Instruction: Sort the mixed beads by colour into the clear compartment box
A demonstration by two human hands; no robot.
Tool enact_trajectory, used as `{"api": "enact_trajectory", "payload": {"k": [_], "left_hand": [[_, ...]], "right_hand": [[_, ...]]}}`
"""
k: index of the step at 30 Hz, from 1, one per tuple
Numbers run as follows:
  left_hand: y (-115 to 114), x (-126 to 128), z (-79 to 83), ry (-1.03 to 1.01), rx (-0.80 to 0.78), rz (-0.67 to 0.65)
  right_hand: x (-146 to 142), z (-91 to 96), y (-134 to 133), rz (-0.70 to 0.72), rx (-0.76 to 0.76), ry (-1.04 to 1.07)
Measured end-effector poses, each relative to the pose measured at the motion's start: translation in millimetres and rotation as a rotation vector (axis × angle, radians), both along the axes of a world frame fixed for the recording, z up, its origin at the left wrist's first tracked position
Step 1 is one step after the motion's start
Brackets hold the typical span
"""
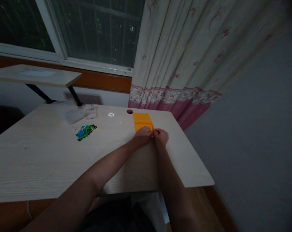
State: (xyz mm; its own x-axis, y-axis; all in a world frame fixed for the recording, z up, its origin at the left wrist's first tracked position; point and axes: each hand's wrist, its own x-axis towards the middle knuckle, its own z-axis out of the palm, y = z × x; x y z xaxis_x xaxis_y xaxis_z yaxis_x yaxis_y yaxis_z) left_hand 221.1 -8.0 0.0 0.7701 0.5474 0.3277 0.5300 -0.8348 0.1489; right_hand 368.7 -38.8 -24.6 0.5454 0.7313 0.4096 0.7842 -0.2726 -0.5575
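Note:
An orange sheet of paper (142, 120) lies on the pale wooden table (51, 154), with a crease across it. My left hand (143, 135) rests on the sheet's near edge with its fingers curled down onto it. My right hand (161, 136) sits just right of it, fingers pinched at the sheet's near right corner. The two hands almost touch each other.
A heap of small blue, green and brown pieces (85, 131) lies left of the hands. Clear plastic bags (75, 112) sit at the table's back. A small dark round thing (129, 111) is by the sheet. A raised shelf (34, 76), window and curtain (184, 64) stand behind.

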Motion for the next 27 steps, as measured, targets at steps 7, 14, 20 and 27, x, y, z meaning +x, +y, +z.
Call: {"api": "enact_trajectory", "payload": {"k": [7,14,20,27], "left_hand": [[-2,-2,-0.5,-0.01,-0.016,0.009],[-1,-22,24.2,-0.109,0.038,0.12],[41,-163,60.8,-0.15,0.16,0.473],[54,-335,55.1,-0.159,0.289,0.876]], "right_hand": [[5,-3.3,-1,-0.003,0.04,0.001],[-1,3.2,-4,-0.016,-0.026,-0.013],[-3,4.9,-6,-0.01,-0.031,-0.029],[-4,5.0,-7,-0.02,-0.022,-0.015]]}}
